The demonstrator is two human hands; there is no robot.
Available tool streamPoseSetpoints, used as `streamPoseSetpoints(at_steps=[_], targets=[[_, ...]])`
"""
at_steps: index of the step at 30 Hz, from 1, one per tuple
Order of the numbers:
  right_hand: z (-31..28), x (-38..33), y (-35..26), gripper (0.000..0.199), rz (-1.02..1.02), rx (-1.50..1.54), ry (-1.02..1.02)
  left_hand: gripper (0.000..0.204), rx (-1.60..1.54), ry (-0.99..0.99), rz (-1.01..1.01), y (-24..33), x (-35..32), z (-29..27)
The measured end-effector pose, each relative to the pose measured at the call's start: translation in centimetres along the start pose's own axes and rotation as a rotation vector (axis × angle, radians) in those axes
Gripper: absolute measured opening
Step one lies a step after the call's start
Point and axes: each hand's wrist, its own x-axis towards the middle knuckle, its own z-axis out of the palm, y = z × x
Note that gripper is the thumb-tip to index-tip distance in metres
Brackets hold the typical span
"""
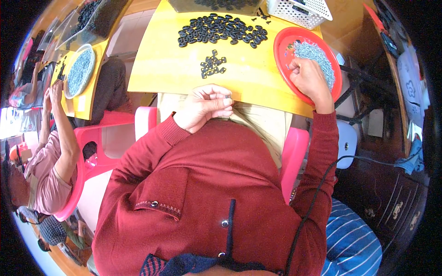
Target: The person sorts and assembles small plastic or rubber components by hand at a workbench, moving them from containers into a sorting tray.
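Note:
My left hand (206,106) is at the near edge of the yellow table, its thumb and fingers pinched on a small dark piece (228,97). Over the red basin (278,51) at the right is my right hand (309,79), its fingers curled together. Whatever they hold, if anything, is too small to make out. A heap of small silvery screw-like pieces (318,51) fills much of the basin. Beyond my left hand lies a small group of black plastic pieces with holes (213,65). Farther back is a larger spread of black oval pieces (216,31).
At the table's (156,55) far side stand a clear bin (184,5) of dark parts and a white perforated basket (304,18). A black cable (363,158) runs at my right. On the left, another person (55,156) works at a table with a bowl (80,71) of silvery pieces.

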Motion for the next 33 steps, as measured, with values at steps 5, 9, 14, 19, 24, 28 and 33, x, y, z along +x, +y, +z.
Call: streamPoseSetpoints(at_steps=[5,9,14,19,24,28,33], targets=[[0.4,-1.2,-0.1,0.018,0.026,0.286,0.173,0.019,-0.016,0.008,-0.008,0.1,0.1,0.1],[0.2,-2.1,-0.5,0.017,-0.053,0.387,0.2,0.017,-0.038,0.015,-0.001,0.3,0.3,0.2],[0.8,-2.8,-1.9,0.014,-0.028,0.717,0.124,0.018,-0.012,0.017,0.025,0.2,0.2,-0.1],[1.4,-3.2,-2.9,0.014,-0.044,0.76,0.146,0.019,-0.034,0.066,0.023,0.1,0.1,0.0],[3.2,-3.2,-4.1,0.014,-0.042,0.915,0.143,0.016,-0.087,0.085,0.035,0.2,0.3,0.2],[4.5,-3.4,-5.9,0.011,-0.065,1.119,0.061,0.019,-0.067,0.071,0.028,0.1,0.4,-0.2],[5.8,-3.9,-8.5,0.01,-0.038,1.284,0.017,0.018,-0.121,0.077,0.023,0.4,0.4,0.1]])
